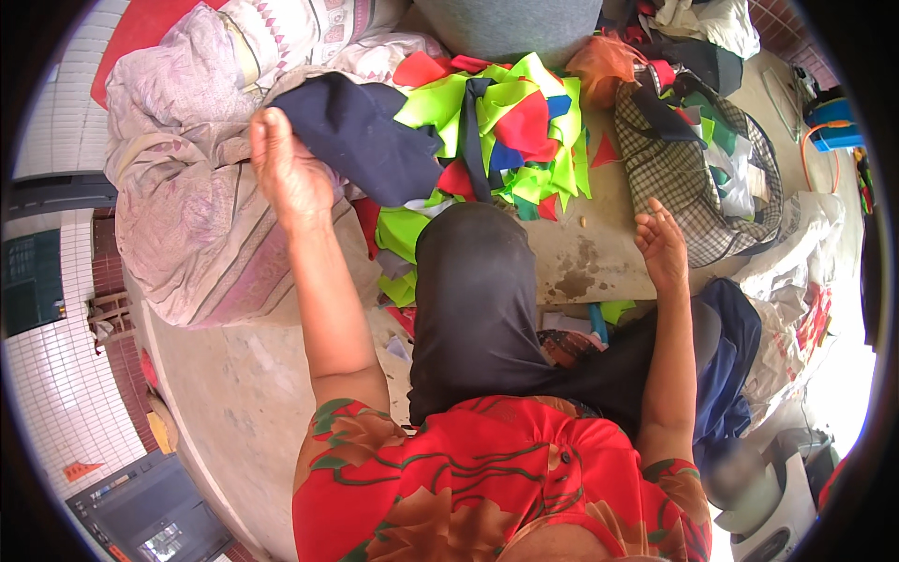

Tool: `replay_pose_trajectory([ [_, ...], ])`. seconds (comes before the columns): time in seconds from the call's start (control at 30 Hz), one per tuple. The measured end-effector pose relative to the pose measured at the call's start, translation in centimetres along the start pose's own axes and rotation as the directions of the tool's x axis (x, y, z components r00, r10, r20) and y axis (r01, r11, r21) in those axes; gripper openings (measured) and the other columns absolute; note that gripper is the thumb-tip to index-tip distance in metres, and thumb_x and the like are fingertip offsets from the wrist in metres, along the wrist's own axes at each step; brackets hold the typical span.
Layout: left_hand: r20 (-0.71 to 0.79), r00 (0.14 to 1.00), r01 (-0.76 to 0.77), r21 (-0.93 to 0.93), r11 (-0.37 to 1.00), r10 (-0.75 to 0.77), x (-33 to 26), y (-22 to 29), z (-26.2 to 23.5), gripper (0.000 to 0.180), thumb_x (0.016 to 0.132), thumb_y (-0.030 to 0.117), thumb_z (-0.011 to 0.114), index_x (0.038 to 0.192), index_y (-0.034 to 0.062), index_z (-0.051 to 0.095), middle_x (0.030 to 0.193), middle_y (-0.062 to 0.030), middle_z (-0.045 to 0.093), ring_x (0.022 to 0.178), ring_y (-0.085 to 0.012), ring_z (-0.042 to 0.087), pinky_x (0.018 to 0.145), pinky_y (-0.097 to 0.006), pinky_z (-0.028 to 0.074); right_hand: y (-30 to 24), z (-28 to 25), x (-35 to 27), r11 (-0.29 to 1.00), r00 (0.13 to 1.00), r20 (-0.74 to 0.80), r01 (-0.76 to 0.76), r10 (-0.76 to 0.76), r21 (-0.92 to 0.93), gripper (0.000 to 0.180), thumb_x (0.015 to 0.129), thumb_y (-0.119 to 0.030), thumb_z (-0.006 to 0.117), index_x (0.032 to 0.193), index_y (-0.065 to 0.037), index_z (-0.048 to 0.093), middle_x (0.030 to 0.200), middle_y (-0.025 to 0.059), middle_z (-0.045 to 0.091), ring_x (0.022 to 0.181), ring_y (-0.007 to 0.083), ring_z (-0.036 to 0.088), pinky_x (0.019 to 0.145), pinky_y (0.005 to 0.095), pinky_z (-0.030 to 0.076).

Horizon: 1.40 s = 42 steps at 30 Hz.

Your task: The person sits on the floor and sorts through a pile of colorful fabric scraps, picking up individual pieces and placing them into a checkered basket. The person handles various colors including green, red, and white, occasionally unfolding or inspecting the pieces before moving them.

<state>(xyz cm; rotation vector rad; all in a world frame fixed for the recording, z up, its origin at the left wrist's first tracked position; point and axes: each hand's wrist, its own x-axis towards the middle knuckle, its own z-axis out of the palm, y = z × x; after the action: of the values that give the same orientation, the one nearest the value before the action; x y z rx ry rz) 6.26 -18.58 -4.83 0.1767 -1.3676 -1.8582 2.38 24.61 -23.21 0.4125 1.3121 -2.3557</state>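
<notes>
A piece of dark navy cloth point(361, 136) spreads out from my left hand point(298, 178), which holds it by its left edge. The cloth hides part of that hand's fingers. To its right lies a heap of fabric scraps point(524, 131) in lime green, red, blue and navy. My right hand point(663, 245) is raised over the floor beside a checked bag point(653, 178). Its fingers are loosely bent and apart, with nothing seen in them. Inside the bag are green, white and dark scraps point(735, 164).
Large stuffed cloth sacks point(178, 187) stand at the left. A grey rounded container point(510, 28) is behind the heap, with an orange plastic bag point(604, 64) beside it. My dark-trousered knee point(478, 272) rises between my arms. A white sack point(796, 290) lies at the right.
</notes>
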Motion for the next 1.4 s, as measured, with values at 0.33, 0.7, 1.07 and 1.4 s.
replay_pose_trajectory([
  [0.33,0.085,0.975,0.065,0.771,0.633,-0.203,4.0,-17.3,-6.8,0.020,0.072,0.016,0.073,0.078,0.0025,0.060,0.071,-0.0029,0.060,0.064,-0.0129,0.054,0.061,-0.027,0.044,0.0,0.9,0.2,0.994,0.997,-0.035,-0.072,0.069,-0.081,0.037,0.092,-0.019,0.049,0.124,-0.002,0.044,0.087,0.0051,0.060,0.071,0.0101,0.055,0.065,0.0211,0.046],
  [0.7,0.217,0.968,-0.211,0.976,0.058,-0.124,8.4,-23.4,-1.9,0.027,0.071,0.014,0.068,0.096,0.0121,0.057,0.102,-0.0090,0.055,0.094,-0.0292,0.056,0.078,-0.041,0.047,0.0,0.8,0.7,0.992,0.993,-0.058,-0.110,0.106,-0.068,0.037,0.091,-0.017,0.050,0.123,-0.001,0.043,0.087,0.0082,0.060,0.070,0.0114,0.055,0.065,0.0228,0.047],
  [1.07,0.548,0.795,-0.573,0.819,-0.023,-0.261,11.7,-28.8,-1.6,0.040,0.076,0.005,0.059,0.115,0.0129,0.051,0.123,-0.0064,0.051,0.110,-0.0283,0.051,0.089,-0.037,0.044,-0.2,1.1,1.5,0.992,0.992,-0.040,-0.120,0.118,-0.044,0.033,0.091,-0.016,0.050,0.120,-0.001,0.046,0.089,0.0096,0.060,0.072,0.0129,0.055,0.069,0.0245,0.045],
  [1.4,0.458,0.666,-0.615,0.784,-0.085,-0.589,12.6,-30.0,-2.7,0.049,0.078,0.003,0.052,0.125,0.0165,0.046,0.134,-0.0061,0.043,0.118,-0.0274,0.046,0.096,-0.039,0.041,-0.4,1.0,1.3,0.996,0.996,-0.042,-0.084,0.082,-0.034,0.038,0.090,-0.018,0.051,0.123,0.000,0.045,0.090,0.0092,0.061,0.073,0.0125,0.056,0.068,0.0249,0.045],
])
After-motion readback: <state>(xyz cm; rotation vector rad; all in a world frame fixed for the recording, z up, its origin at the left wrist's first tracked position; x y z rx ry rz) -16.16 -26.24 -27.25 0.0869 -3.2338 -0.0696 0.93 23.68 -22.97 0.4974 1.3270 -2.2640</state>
